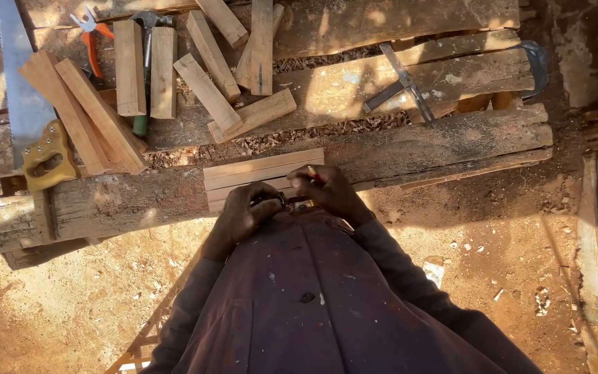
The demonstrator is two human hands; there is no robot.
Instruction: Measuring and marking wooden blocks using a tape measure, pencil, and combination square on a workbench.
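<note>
- Person stands at a rough plank workbench (417, 149), dark work coat in the foreground, both hands held close to the chest at the bench's near edge.
- Left hand (240, 215): fingers curled shut around a small dark object (276, 199); what the object is cannot be told from this view.
- Right hand (330, 190): fingers pinched together on a small item with a reddish tip at the fingertips; its kind cannot be told. The two hands meet, touching or nearly so, over the same small object.
- Directly beyond the hands, on the near plank: a stack of flat wooden slats (257, 170), laid side by side with edges aligned, just beside the knuckles.
- Mid-bench: wood shavings (292, 138) lie in the gap between planks.
- Left of the bench: a handsaw (25, 104) with a yellow handle, blade pointing away from the person; several cut wooden blocks (98, 114) lean beside it.
- Far centre: further short blocks scattered at angles; a hammer (145, 62) with a green grip lies between two of them.
- Far left: orange-handled pliers (91, 34).
- Right of centre: a metal try square (403, 83) lies flat on a plank.
- Ground: reddish dirt (493, 235) with chips.
</note>
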